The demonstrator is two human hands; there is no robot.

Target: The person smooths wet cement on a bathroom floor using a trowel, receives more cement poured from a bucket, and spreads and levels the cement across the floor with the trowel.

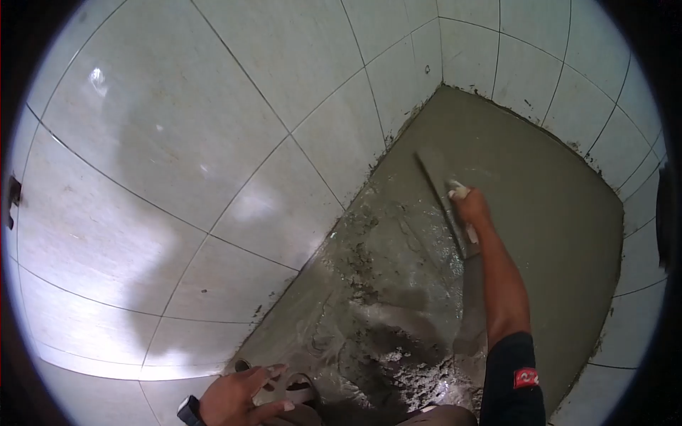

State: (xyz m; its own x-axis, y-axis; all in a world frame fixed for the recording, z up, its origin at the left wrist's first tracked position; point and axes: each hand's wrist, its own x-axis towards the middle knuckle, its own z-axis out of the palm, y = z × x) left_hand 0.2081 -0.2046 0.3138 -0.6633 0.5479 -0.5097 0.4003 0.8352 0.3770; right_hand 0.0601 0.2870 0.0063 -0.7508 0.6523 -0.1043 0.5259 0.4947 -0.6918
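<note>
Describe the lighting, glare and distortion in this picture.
In the head view, glare washes out the lower left of the tiled wall, with a broad soft shadow beside it; in the same head view, small glints speckle the wet mortar near the trowel; also in the head view, grout lines curve and the corners go black, suggesting a wide-angle lens.

Pale glazed wall tiles (284, 64) with thin, dark grout lines (290, 133) cover the walls, two of which meet at a far corner (442, 53). Grey spatters (527, 103) mark their lower edges. Bright reflected light (92, 291) whitens the left-hand wall beside a broad, soft shadow (199, 305).
</note>
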